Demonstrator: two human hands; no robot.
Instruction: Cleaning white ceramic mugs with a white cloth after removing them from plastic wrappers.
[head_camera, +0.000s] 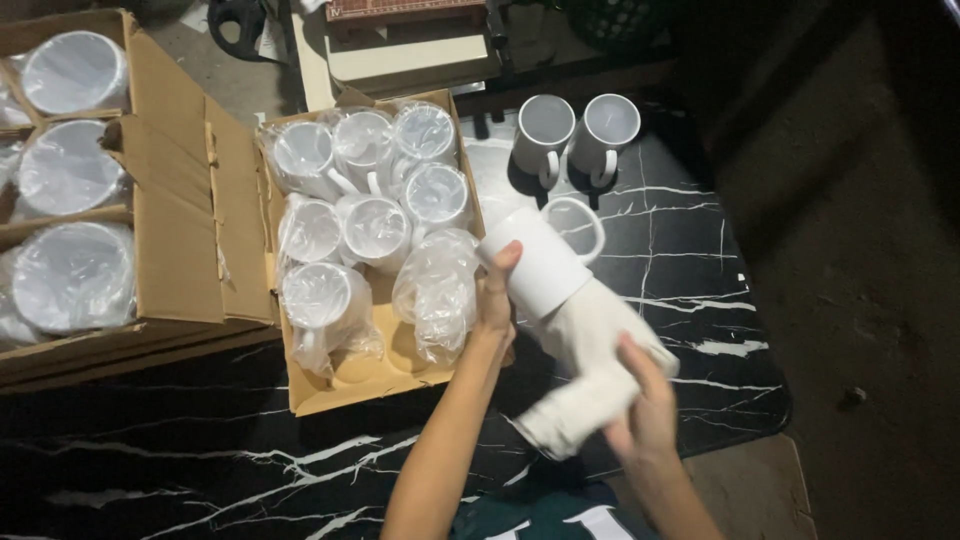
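Centre-left cardboard box (318, 392) holds plastic-wrapped white mugs (372, 228); upper-left box (175, 215) has more. Mid-frame, our left hand (495, 295) grips a bare white mug (535, 260) w/ thumb on top; right hand (640, 410) clutches a white cloth (590, 365) just below it.

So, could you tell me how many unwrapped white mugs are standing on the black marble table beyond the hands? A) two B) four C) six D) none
A: two bare mugs stand side by side on the table, apart from the mug that the left hand holds; the rest sit bagged in the cardboard box.
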